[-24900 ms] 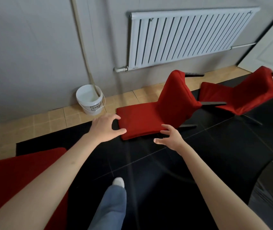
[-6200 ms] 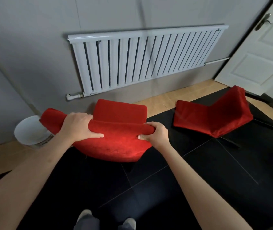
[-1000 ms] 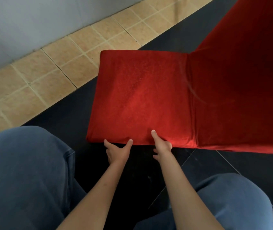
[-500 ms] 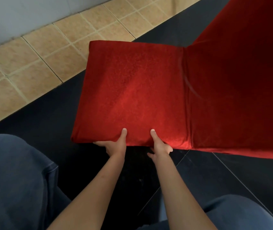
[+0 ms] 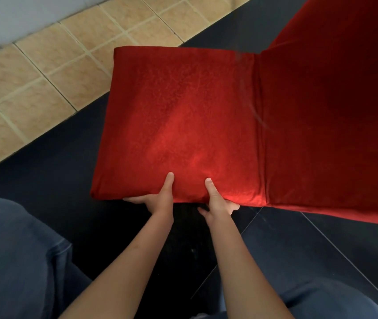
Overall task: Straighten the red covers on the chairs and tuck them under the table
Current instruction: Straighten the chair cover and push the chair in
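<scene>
A chair in a red cover [image 5: 183, 116] lies on its side on the black floor, one padded panel facing me and the other panel [image 5: 335, 111] rising to the right. My left hand [image 5: 158, 199] grips the near edge of the padded panel, thumb on top and fingers underneath. My right hand [image 5: 217, 203] grips the same edge just to the right, thumb pressed on the red fabric. The fabric under my thumbs looks smooth and tight. The chair legs are hidden.
Beige floor tiles [image 5: 45, 72] run along the grey wall at the upper left. Black floor tiles [image 5: 298, 249] lie under the chair. My knees in blue jeans [image 5: 17, 261] fill the lower left and lower right corners.
Both hands went from touching the panel's near edge with spread fingers to gripping it, thumbs on top. The panel has shifted slightly towards me and up.
</scene>
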